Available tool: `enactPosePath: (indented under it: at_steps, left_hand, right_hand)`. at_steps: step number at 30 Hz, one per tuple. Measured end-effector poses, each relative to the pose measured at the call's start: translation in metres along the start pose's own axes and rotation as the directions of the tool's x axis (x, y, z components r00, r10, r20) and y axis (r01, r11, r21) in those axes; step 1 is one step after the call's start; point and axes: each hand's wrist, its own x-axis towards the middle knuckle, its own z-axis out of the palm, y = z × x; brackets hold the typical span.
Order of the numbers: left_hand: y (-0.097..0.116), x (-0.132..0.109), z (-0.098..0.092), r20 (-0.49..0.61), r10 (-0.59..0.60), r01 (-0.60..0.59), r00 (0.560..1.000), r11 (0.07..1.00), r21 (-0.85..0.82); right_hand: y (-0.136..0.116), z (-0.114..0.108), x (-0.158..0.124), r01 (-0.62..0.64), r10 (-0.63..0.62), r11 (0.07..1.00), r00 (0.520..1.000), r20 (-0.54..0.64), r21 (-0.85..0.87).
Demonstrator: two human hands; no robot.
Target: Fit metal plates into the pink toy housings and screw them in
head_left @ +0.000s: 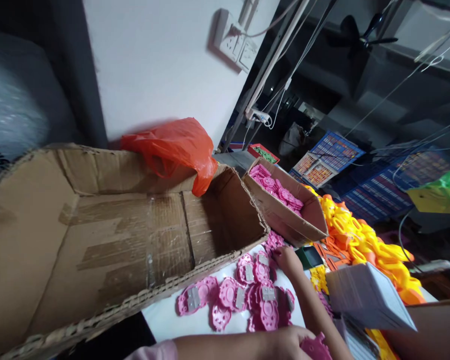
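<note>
My left hand (294,340) reaches in from the lower left and is closed round a pink plastic part (317,347) with a notched edge, partly cut off by the bottom of the view. My right hand (286,259) is stretched further out, its fingers bent together at a heap of small pink parts (273,241). Whatever its fingertips pinch is hidden. Between the hands and the large carton, several pink plastic housings (230,292) lie on the white tabletop (165,320), many with a grey metal plate on them.
A large open cardboard box (112,240) fills the left, a red plastic bag (180,145) over its far rim. Behind the heap stands a carton (307,225) of pink parts. Yellow-orange plastic pieces (352,230), a dark green container (309,257) and a white box (367,295) lie right.
</note>
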Motion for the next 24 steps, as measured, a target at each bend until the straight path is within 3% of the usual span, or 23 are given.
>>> enactPosePath:
  at_steps: [4, 7, 11, 13, 15, 19, 24]
  left_hand:
    - [0.009, -0.014, 0.008, -0.014, -0.107, 0.105, 0.994, 0.991, -0.076]
    - [0.007, -0.013, 0.007, 0.021, -0.111, 0.112, 0.994, 0.992, -0.064]
    - [0.007, -0.01, 0.003, 0.005, -0.094, 0.094, 0.996, 0.992, -0.084]
    - [0.014, -0.014, 0.002, -0.02, -0.104, 0.102, 0.994, 0.989, -0.104]
    - [0.024, -0.02, 0.004, 0.079, -0.169, 0.177, 0.982, 0.979, -0.106]
    - [0.04, -0.027, 0.007, 0.074, -0.186, 0.195, 0.98, 0.971, -0.137]
    - [0.043, -0.032, 0.01, 0.006, -0.19, 0.186, 0.982, 0.954, -0.234]
  right_hand:
    - [0.004, 0.004, -0.002, -0.032, 0.033, 0.996, 0.999, -0.017, 0.088]
    - [0.002, 0.002, -0.006, -0.017, 0.034, 0.975, 0.997, -0.073, 0.22]
    - [-0.003, -0.014, -0.024, 0.078, 0.018, 0.867, 0.982, -0.188, 0.492]
    - [0.001, -0.025, -0.046, 0.128, 0.045, 0.736, 0.97, -0.237, 0.665]
    - [0.01, -0.035, -0.078, 0.17, 0.108, 0.545, 0.957, -0.27, 0.821]
    - [0.033, -0.039, -0.151, 0.22, 0.312, 0.177, 0.912, -0.267, 0.959]
    - [0.044, -0.012, -0.209, 0.257, 0.491, -0.06, 0.849, -0.196, 0.965]
